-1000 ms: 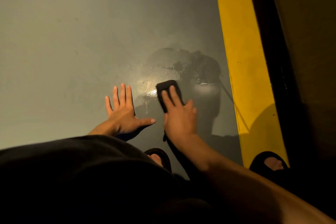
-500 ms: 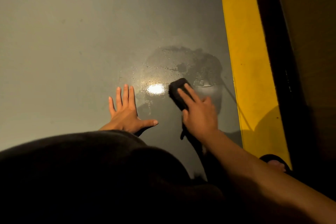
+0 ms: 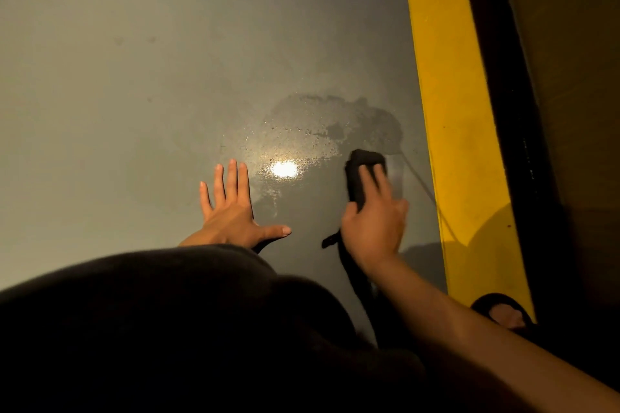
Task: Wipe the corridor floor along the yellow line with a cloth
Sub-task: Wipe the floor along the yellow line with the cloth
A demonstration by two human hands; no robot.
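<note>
I look down on the grey floor (image 3: 134, 94), which fills the left and centre of the frame. My right hand (image 3: 374, 225) sits right of centre, pressing a dark cloth (image 3: 360, 174) flat against the floor; two fingers (image 3: 369, 179) lie extended over the top of it while the thumb side wraps its lower part, so the hand is grasping the cloth. A loose tail of the cloth trails out below the hand toward the lower centre. The cloth lies at the lower right edge of a wet patch (image 3: 302, 134) and stays apart from the yellow line (image 3: 449, 111), which runs from the top right down to the lower right. A bright glare spot (image 3: 284, 169) shines on the wet patch between my two hands. My left hand (image 3: 231, 211) is left of centre, released, palm down on the floor with fingers straight and thumb spread toward the right. My dark clothing (image 3: 151, 329) fills the lower left. A foot in a dark sandal (image 3: 503, 312) rests at the lower end of the yellow line.
</note>
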